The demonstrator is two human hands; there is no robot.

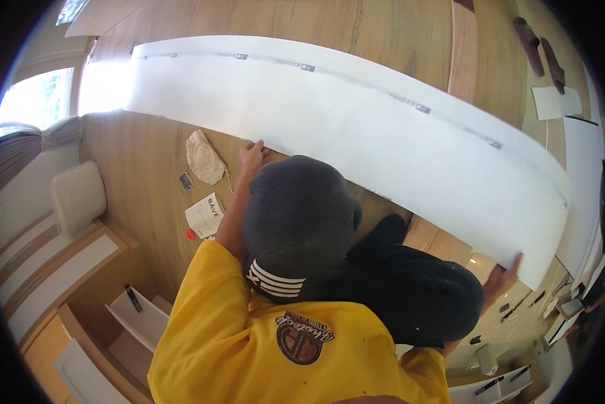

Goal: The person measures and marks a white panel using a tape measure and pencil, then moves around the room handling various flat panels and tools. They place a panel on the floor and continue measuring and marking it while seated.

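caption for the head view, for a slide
Seen from above, a person in a yellow shirt and dark cap steadies a long white panel on a wood floor.

On the wooden floor [148,168] I see a coiled shell-like cream lump [204,157], a small white booklet [205,215] and a red cap [191,234]. A cushion [78,194] sits by the window [37,101]; white drawers [141,316] lie below.

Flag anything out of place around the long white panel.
Nothing looks damaged or spilled. Only loose bits lie on the wooden surface beside the white panel: a crumpled beige cloth, a small booklet, a dark packet and a red cap. The panel's curve is lens bend.
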